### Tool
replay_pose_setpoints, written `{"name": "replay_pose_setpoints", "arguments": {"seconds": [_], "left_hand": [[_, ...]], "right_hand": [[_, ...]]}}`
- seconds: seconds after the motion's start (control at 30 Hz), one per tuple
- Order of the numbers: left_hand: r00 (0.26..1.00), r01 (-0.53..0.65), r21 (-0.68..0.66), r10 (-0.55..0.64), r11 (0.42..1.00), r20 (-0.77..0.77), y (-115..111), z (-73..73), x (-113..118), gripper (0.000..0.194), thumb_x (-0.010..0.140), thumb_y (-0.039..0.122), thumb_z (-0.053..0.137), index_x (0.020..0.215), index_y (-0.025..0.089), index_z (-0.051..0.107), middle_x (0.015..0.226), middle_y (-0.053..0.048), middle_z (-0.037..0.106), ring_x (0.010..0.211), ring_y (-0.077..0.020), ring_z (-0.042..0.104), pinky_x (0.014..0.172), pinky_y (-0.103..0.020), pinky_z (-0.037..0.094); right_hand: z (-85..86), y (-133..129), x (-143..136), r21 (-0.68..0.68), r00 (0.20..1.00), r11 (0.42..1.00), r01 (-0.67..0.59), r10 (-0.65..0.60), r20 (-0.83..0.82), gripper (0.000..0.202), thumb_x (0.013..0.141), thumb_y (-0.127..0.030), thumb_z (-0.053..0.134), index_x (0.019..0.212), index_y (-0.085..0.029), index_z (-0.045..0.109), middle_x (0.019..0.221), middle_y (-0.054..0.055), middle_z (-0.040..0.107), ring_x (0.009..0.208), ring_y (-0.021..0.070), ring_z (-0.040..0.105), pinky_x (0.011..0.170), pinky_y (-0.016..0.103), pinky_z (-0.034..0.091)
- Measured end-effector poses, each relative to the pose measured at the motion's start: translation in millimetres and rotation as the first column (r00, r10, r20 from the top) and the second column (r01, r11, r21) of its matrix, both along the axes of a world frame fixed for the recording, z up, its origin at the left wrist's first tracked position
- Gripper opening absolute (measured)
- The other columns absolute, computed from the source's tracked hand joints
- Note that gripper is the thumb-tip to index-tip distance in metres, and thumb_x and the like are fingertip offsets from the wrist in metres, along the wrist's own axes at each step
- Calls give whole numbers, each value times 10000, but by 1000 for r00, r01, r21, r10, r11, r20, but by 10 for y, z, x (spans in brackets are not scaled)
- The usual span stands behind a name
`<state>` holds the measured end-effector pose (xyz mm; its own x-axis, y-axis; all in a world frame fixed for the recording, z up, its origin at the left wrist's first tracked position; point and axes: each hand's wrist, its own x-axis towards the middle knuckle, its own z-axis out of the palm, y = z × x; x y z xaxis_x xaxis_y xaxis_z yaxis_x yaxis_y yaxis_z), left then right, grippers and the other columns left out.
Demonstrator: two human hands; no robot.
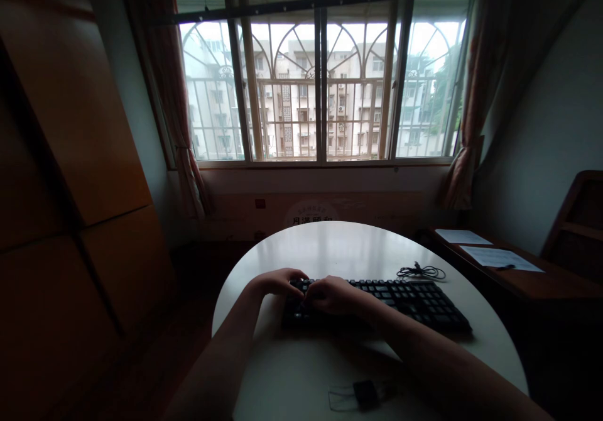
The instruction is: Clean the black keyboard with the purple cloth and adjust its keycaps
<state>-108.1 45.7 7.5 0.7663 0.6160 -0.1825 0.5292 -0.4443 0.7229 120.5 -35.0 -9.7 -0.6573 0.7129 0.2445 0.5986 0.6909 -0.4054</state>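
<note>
A black full-size keyboard lies on the round white table, its left part partly covered by my hands. My left hand rests over the keyboard's left end, thumb and fingers spread apart above the keys. Close beside it, my right hand bends down onto the left keys with its fingers curled together. Whatever those fingertips pinch is too dark and small to make out. Nearer to me on the table lies a keycap puller with a black grip and thin wire loops. Behind the keyboard sits a coiled black cable.
The round white table has a curved edge. To the right, a low brown table bears paper sheets and a dark pen. A wooden cabinet stands left. Beyond are a barred window and a printed box.
</note>
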Motion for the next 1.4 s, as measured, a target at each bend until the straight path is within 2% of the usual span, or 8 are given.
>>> {"name": "replay_pose_setpoints", "arguments": {"seconds": [0.67, 0.9, 1.4], "left_hand": [[1000, -2, -25, 2, 1000, 13, -11, 13, 3, 626, 639, 423, 833, 1196, 212, 638, 1158, -61, 644, 1091, -267, 574, 914, -335, 439], [1000, -8, 9, 8, 1000, 5, -15, 15, 7, 611, 638, 418, 830, 1181, 209, 644, 1149, -55, 648, 1093, -268, 572, 926, -338, 430], [1000, -10, -27, 10, 1000, 8, -28, 31, 8, 613, 641, 415, 826, 1186, 208, 638, 1150, -51, 645, 1092, -266, 573, 929, -340, 432]], "right_hand": [[-13, 19, 16, -16, 1000, 1000, 2, -2, 16, 309, 852, -332, 585, 1138, -332, 701, 1023, -10, 743, 806, 187, 670, 737, 267, 465], [-3, 12, 14, -5, 1000, 1000, -3, 4, 14, 313, 852, -321, 582, 1140, -337, 705, 1019, -12, 747, 800, 185, 672, 735, 263, 466], [-16, 10, 6, 4, 1000, 1000, 6, -6, 24, 317, 857, -343, 572, 1149, -336, 697, 1012, -8, 745, 795, 186, 671, 713, 261, 458]]}}
